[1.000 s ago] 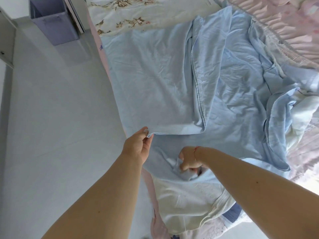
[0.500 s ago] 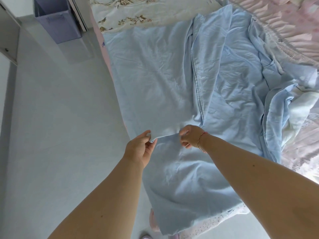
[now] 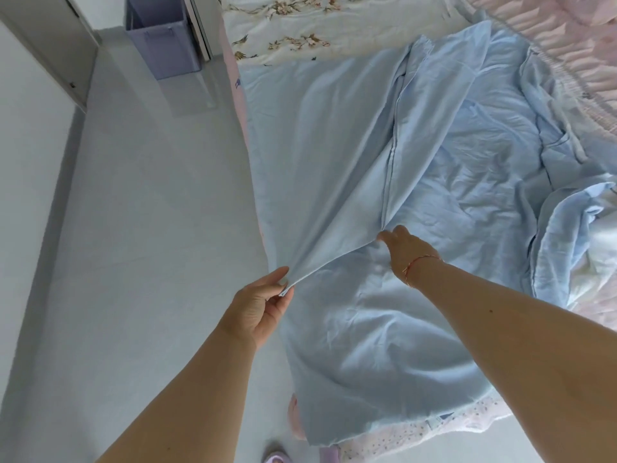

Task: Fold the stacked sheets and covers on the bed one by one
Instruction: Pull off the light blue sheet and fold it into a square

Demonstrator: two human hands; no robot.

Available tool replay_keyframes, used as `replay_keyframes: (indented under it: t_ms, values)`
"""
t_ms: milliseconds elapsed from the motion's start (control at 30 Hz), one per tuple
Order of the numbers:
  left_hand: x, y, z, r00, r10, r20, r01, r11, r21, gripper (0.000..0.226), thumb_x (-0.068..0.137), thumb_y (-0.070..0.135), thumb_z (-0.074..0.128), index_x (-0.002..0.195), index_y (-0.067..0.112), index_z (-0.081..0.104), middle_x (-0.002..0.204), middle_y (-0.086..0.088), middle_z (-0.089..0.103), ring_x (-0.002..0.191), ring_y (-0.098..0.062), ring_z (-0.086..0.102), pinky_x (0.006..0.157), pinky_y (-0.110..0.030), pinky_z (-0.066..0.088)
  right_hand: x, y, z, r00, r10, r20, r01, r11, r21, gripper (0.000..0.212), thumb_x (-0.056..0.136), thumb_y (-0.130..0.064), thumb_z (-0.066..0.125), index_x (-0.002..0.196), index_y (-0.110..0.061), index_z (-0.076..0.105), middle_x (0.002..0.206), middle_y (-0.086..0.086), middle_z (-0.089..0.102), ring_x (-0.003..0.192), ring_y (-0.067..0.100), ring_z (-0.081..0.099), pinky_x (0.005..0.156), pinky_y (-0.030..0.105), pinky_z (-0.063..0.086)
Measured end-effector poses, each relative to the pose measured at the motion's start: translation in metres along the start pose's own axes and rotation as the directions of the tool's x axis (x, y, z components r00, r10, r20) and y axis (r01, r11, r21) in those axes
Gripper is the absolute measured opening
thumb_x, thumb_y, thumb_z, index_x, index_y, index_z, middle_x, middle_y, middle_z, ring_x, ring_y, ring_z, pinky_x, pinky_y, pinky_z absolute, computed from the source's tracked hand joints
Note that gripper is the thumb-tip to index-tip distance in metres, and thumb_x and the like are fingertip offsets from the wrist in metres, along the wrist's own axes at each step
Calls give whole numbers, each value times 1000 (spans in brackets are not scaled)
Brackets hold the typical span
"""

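Pinching a corner of the light blue sheet [image 3: 334, 155] between thumb and fingertips, the left hand [image 3: 258, 307] is holding that corner just off the near left edge of the bed [image 3: 567, 51], palm turned up and the remaining fingers loosely curled. Each hand is acting as a separate grip on the same folded-over flap. The right hand [image 3: 405, 248], wearing a thin red string bracelet [image 3: 421, 262] at the wrist, is reaching further onto the bed and gripping the flap's hem where the stitched seam is bunching into a small gather; its fingertips are hidden under the cloth, so how tightly they are closing cannot be told.

Between the two hands the cloth is stretching in a taut band, with creases fanning up and away from the left grip towards the head of the bed. Beyond the grips, the flap is lying doubled over the rest of the sheet, which is spreading rumpled to the right and draping down the near side of the bed below both forearms. At the far right, more pale bedding [image 3: 577, 248] is lying heaped against a pink ruffled cover [image 3: 551, 35]. A floral cover [image 3: 317, 25] is lying at the top of the bed. On the grey floor [image 3: 133, 228] to the left, a lavender bin [image 3: 163, 35] is standing beside the bed.
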State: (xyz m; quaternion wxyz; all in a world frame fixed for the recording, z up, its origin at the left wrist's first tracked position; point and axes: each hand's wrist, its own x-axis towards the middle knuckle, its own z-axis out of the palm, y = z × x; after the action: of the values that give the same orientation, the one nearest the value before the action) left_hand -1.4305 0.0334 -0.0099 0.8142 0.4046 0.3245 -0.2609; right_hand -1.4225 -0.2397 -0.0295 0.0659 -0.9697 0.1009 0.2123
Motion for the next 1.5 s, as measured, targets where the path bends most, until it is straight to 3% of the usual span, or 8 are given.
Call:
replay_keyframes:
  t_ms: [133, 267, 367, 500, 633, 767, 1067, 1500]
  values:
    - [-16, -2, 6, 995, 4, 99, -3, 1000, -8, 34, 86, -18, 46, 114, -8, 63, 97, -17, 63, 74, -15, 66, 64, -19, 56, -3, -17, -7, 955, -142, -259, 157, 987, 38, 49, 86, 0, 53, 126, -21, 35, 130, -3, 29, 104, 22, 53, 70, 30, 45]
    - [-35, -1, -2, 990, 34, 134, -33, 999, -7, 34, 85, -17, 46, 111, -6, 65, 96, -13, 68, 73, -13, 67, 63, -17, 56, 0, -22, -20, 984, -161, -74, 158, 986, -42, 59, 88, -1, 54, 138, -23, 31, 139, -2, 37, 106, 29, 57, 80, 38, 51]
    - [-49, -2, -15, 995, 58, 83, -62, 997, 39, 33, 84, -20, 45, 102, -4, 67, 84, -10, 71, 68, -12, 69, 61, -17, 56, -2, -12, -29, 990, -138, -23, 132, 978, -159, 30, 93, -5, 46, 121, -14, 51, 124, 7, 51, 107, 29, 56, 90, 35, 46]
    - [-61, -15, -33, 992, 115, -50, -106, 983, 147, 36, 84, -22, 47, 104, 0, 67, 75, -7, 71, 64, -12, 68, 60, -19, 56, -32, 4, -30, 959, -273, -80, 243, 932, -269, 21, 92, -12, 47, 106, -18, 61, 110, 1, 56, 109, 23, 52, 88, 31, 40]
    - [-78, -39, -40, 977, 181, -115, -153, 964, 217, 37, 83, -23, 48, 102, 3, 67, 84, -9, 68, 75, -16, 64, 70, -22, 52, -76, 27, -26, 828, -515, -219, 419, 830, -368, 4, 77, -16, 69, 75, -17, 66, 74, -1, 63, 86, 23, 59, 81, 33, 45]
    - [-104, -69, -51, 973, 193, -129, -155, 953, 260, 38, 82, -25, 48, 103, 0, 67, 86, -12, 63, 76, -19, 60, 72, -24, 50, -125, 40, -24, 903, -427, -49, 408, 888, -212, 19, 97, -19, 42, 102, -13, 59, 106, 2, 59, 106, 22, 52, 87, 31, 39]
    - [-160, -138, -77, 967, 170, -189, -117, 958, 262, 38, 81, -26, 48, 102, 0, 67, 88, -15, 62, 77, -23, 61, 56, -19, 56, -201, 62, 9, 888, -449, 94, 458, 857, -237, 17, 99, -18, 41, 101, -12, 58, 105, 8, 57, 108, 25, 53, 87, 29, 38]
    - [-132, -161, -30, 921, 300, -250, -91, 786, 612, 38, 90, 6, 62, 127, 16, 62, 130, -4, 58, 120, -23, 52, 105, -34, 37, -203, 118, 32, 916, -401, -3, 400, 913, -85, 34, 96, -22, 47, 129, -18, 53, 130, 2, 53, 123, 20, 46, 105, 31, 37]
